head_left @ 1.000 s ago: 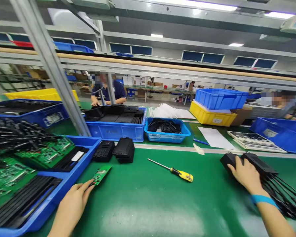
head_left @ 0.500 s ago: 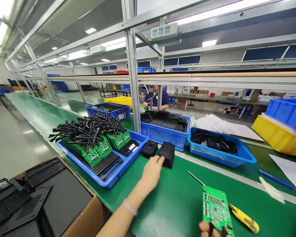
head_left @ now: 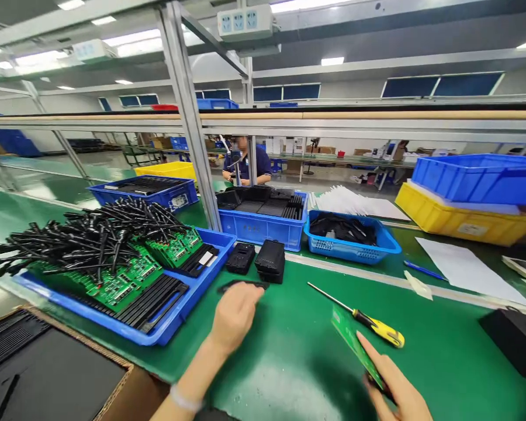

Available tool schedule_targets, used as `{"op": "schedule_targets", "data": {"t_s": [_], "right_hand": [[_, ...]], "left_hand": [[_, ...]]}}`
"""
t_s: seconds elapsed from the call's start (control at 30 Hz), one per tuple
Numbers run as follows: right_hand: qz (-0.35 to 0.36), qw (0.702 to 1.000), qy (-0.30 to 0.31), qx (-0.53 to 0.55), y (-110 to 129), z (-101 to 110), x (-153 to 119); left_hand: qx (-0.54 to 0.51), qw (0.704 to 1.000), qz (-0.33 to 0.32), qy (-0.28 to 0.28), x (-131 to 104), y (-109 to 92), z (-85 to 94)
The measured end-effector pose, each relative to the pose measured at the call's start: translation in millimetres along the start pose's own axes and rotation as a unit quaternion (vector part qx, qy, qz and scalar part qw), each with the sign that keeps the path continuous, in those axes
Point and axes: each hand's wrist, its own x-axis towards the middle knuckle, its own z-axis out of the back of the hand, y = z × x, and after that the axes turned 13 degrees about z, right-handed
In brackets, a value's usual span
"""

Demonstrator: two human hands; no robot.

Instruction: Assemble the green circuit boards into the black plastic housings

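Closed on a thin black plastic cover (head_left: 228,286), my left hand (head_left: 235,316) hovers over the green bench just in front of a stack of black plastic housings (head_left: 270,262). The hand hides much of that cover. My right hand (head_left: 392,380) grips a green circuit board (head_left: 351,337) at lower right, tilted so that it shows nearly edge-on. Beyond the board, a yellow and black screwdriver (head_left: 379,328) lies on the bench, its shaft pointing to the upper left. Another black plastic part (head_left: 240,258) sits left of the stack.
At left, a blue tray (head_left: 169,333) carries circuit boards with black cables. Behind stand a blue bin (head_left: 263,229) of black parts and a blue basket (head_left: 355,251). A cardboard box (head_left: 127,389) is at lower left. Across the bench sits a person (head_left: 260,164).
My left hand has drawn back from the stack with a thin black cover in it. My right hand has turned the board nearly edge-on. The view has swung right.
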Motion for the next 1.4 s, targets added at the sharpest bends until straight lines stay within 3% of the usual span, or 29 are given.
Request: {"op": "schedule_targets", "data": {"t_s": [0.03,0.1,0.2,0.27,0.33,0.43,0.53,0.6,0.67,0.8,0.9,1.0,1.13,1.3,1.4], "right_hand": [[0.033,0.999,-0.006,-0.035,0.9,0.4,4.3],[0.072,0.993,-0.017,-0.094,4.0,-0.9,12.9],[0.103,0.985,0.006,-0.140,10.9,-6.3,21.6],[0.115,0.982,0.030,-0.146,16.1,-9.8,24.0],[0.133,0.981,0.050,-0.136,21.4,-12.1,24.6],[0.161,0.980,0.052,-0.109,28.8,-14.6,25.2],[0.180,0.980,-0.003,-0.084,34.3,-17.3,26.0],[0.200,0.975,-0.040,-0.086,36.5,-18.9,25.3],[0.214,0.971,-0.042,-0.096,37.4,-19.9,23.0],[0.167,0.982,0.047,-0.079,34.8,-19.9,14.8],[0.176,0.978,0.076,-0.084,29.5,-20.2,8.9],[0.203,0.969,0.067,-0.124,24.8,-23.7,4.6],[0.188,0.963,0.068,-0.182,24.5,-31.4,1.7],[0.150,0.957,0.160,-0.190,28.8,-30.5,9.9],[0.165,0.951,0.204,-0.161,27.2,-19.8,20.3]], "left_hand": [[-0.044,0.996,-0.073,-0.016,-13.7,-18.4,-2.4],[-0.088,0.985,-0.147,-0.019,-41.3,-54.0,-11.6],[-0.161,0.973,-0.166,0.018,-72.5,-91.8,-25.8],[-0.212,0.964,-0.158,0.024,-79.7,-102.3,-27.4],[-0.208,0.967,-0.141,0.037,-74.8,-103.7,-22.0],[-0.130,0.973,-0.126,0.140,-56.6,-99.4,-11.2],[-0.132,0.950,-0.111,0.260,-47.5,-97.2,-9.9],[-0.158,0.941,-0.070,0.292,-51.4,-97.5,-13.9],[-0.170,0.942,-0.024,0.288,-60.3,-98.2,-18.3],[-0.172,0.947,0.002,0.271,-76.7,-99.3,-22.6],[-0.163,0.947,-0.014,0.276,-83.0,-99.2,-25.1],[-0.148,0.954,-0.036,0.257,-86.9,-97.8,-31.6],[-0.148,0.957,-0.064,0.241,-92.3,-93.9,-44.7],[-0.159,0.953,-0.088,0.243,-89.9,-86.5,-53.6],[-0.159,0.945,-0.115,0.263,-78.0,-81.4,-50.8]]}}
